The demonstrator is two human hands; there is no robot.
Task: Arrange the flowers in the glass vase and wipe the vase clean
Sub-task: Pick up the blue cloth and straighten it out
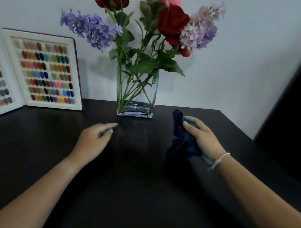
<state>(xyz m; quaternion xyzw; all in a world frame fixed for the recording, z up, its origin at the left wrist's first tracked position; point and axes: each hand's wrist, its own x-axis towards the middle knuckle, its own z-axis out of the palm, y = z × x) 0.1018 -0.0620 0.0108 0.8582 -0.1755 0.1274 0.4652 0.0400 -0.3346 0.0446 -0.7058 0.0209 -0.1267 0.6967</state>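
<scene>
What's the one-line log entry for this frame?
flowers: in glass vase | right hand: holding dark blue cloth, off vase | left hand: over table, empty

A clear, glossy rectangular glass vase (136, 92) is seen at 12 o'clock. A dark blue crumpled cloth (183, 137), matt and soft-looking, is noted at 2 o'clock. The black wood-grain tabletop (136, 185) is observed smooth with a faint sheen.

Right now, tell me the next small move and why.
Probably bring the right hand forward so the dark blue cloth meets the glass vase. The flowers already stand in it, the cloth is gripped, and it sits short of the glass.
</scene>
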